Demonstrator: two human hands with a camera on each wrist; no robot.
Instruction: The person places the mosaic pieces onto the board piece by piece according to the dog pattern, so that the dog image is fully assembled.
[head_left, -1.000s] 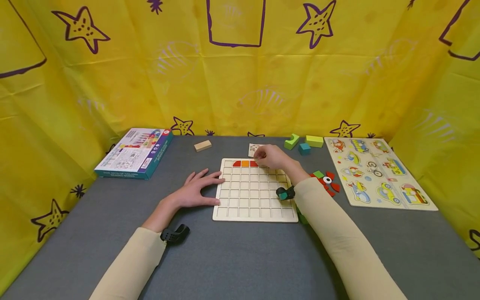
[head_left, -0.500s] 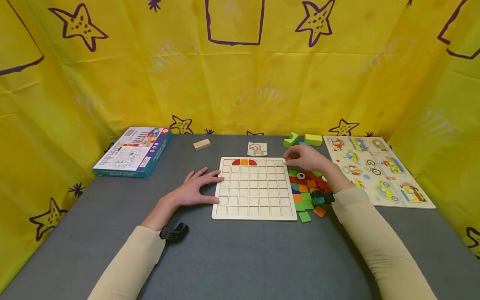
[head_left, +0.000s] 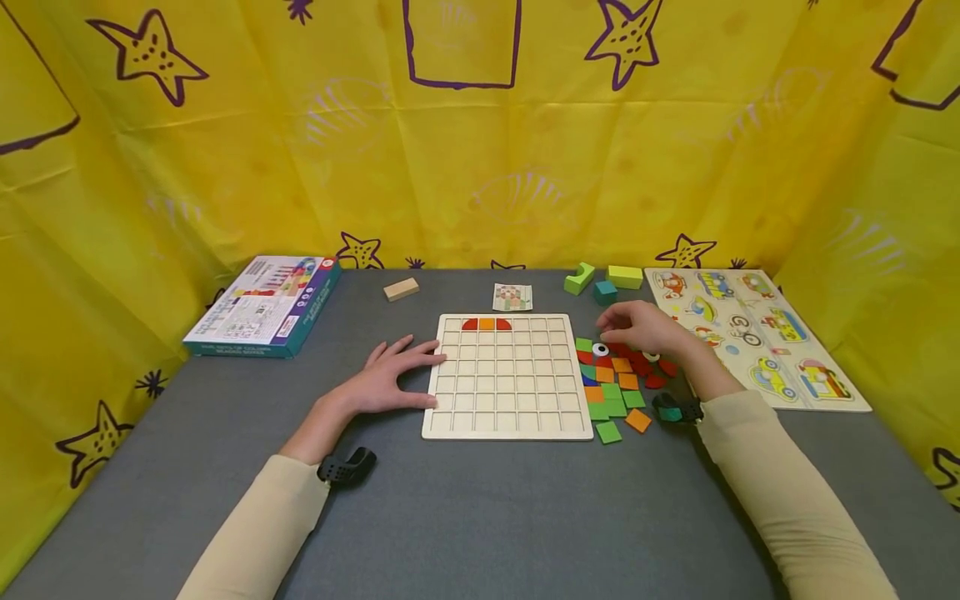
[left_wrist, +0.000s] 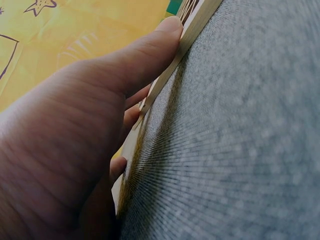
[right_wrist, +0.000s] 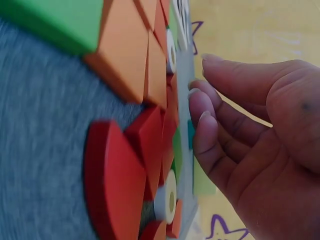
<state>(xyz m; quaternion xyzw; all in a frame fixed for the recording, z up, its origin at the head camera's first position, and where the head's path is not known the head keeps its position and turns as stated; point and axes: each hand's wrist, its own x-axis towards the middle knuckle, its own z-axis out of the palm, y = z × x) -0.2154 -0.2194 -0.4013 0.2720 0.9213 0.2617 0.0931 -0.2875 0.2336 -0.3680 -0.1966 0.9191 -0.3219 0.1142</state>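
My left hand rests with spread fingers against the left edge of a pale wooden grid board. In the left wrist view its thumb touches the board's rim. Along the top row lie a red rounded tile, an orange square tile and a second red tile. Over the loose tiles right of the board hovers my right hand, fingers loosely bent and holding nothing. Below it are red tiles, orange tiles, a green tile and a white ring-marked tile.
Behind the board lies a small pattern card. A wooden block and a flat game box stand at the left. Green blocks, a teal block and a picture puzzle board are at the back right.
My right hand has left the second red tile in the top row and moved right, then slightly down over the loose tiles. The left hand stays at the board's edge.
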